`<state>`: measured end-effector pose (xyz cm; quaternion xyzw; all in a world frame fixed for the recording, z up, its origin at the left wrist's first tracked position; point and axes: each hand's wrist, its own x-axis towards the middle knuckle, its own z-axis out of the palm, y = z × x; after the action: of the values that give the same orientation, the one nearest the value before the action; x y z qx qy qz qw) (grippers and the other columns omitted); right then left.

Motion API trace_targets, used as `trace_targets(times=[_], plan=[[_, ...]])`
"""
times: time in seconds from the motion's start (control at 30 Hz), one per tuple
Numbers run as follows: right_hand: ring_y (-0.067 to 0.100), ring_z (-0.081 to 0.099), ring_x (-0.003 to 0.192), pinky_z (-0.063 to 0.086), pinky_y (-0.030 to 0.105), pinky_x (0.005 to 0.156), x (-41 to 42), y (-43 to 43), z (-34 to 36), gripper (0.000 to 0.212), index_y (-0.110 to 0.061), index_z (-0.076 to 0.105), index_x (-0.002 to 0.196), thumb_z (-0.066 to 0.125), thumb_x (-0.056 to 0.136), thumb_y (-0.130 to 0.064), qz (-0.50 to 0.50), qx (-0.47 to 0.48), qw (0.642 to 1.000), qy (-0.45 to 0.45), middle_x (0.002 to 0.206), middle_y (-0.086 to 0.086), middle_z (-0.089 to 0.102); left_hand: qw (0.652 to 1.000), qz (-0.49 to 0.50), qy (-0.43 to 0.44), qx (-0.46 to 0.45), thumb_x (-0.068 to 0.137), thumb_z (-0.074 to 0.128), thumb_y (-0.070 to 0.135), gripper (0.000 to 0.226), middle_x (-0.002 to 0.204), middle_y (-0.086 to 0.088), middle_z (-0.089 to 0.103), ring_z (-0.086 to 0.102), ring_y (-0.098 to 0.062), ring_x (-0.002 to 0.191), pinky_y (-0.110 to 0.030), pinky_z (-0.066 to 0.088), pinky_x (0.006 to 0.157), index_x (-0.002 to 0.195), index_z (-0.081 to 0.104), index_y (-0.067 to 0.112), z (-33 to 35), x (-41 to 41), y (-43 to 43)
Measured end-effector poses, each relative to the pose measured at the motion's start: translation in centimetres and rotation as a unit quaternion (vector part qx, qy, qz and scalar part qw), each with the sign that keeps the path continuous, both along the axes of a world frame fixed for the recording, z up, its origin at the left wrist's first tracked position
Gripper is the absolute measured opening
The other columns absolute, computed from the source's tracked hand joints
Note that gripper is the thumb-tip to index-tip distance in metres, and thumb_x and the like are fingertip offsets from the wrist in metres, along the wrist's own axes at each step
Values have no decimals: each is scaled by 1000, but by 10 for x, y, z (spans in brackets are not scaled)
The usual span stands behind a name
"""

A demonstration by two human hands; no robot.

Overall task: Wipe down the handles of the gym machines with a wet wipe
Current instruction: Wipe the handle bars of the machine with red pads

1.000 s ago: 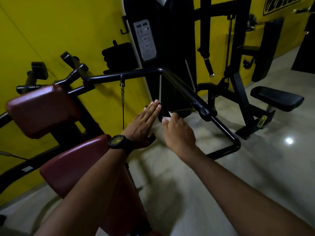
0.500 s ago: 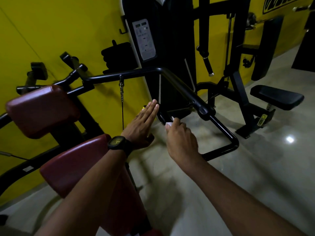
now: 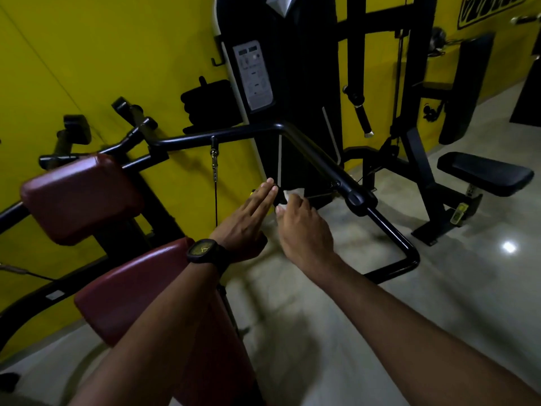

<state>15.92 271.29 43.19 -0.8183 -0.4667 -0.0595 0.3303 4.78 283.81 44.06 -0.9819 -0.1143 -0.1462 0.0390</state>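
My right hand (image 3: 304,230) pinches a white wet wipe (image 3: 292,195) against a short black handle (image 3: 280,197) that sticks out below the machine's bent black bar (image 3: 316,155). My left hand (image 3: 248,218), with a black watch on the wrist, lies flat with straight fingers, its fingertips touching the left end of that handle. Most of the handle is hidden behind both hands.
Red pads (image 3: 79,197) of the machine stand at left, and a red seat (image 3: 140,288) lies under my left arm. A black weight stack tower (image 3: 281,83) rises behind, against the yellow wall. A black bench (image 3: 483,172) stands at right on the glossy floor.
My right hand has shifted slightly left and up along the handle with the wipe, closer to my left fingertips. My left hand has stayed flat in the same place.
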Motion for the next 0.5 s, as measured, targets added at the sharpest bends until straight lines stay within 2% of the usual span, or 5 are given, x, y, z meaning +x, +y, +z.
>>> trace_targets(times=[0.07,0.1,0.27,0.43,0.5], plan=[[36,58,113,37,36,75,15,11,13,45,-8,46,132,32,107,-43,27,-18,987,159,127,18,59,1000,-3,-2,4,73,70,-1,107,165,-8,-5,-5,-15,153,-32,12,123,158,4,5,1,0,2],[37,56,116,36,36,77,19,15,18,46,-9,46,132,31,107,-43,46,-32,980,191,130,18,57,1000,-2,-5,-1,73,70,-1,106,165,-7,-5,-6,-12,152,-30,11,123,158,5,5,2,-1,2],[31,61,107,47,35,72,4,13,13,42,-9,33,144,40,106,-26,60,-12,998,-29,130,17,53,1000,-2,-2,-7,72,70,0,108,167,-9,-1,0,-19,155,-38,19,124,159,4,7,3,-4,3],[38,57,117,41,40,81,18,22,30,40,-8,44,134,35,107,-36,73,-47,978,190,131,18,57,1000,-2,23,10,73,66,2,107,167,-11,3,1,-23,155,-47,22,123,159,3,10,9,-5,13],[37,58,115,37,36,76,14,17,28,41,-9,46,132,33,107,-39,69,-36,977,198,129,18,58,999,-6,31,29,74,66,4,106,167,-9,2,0,-22,155,-45,17,125,159,3,12,11,-4,15]])
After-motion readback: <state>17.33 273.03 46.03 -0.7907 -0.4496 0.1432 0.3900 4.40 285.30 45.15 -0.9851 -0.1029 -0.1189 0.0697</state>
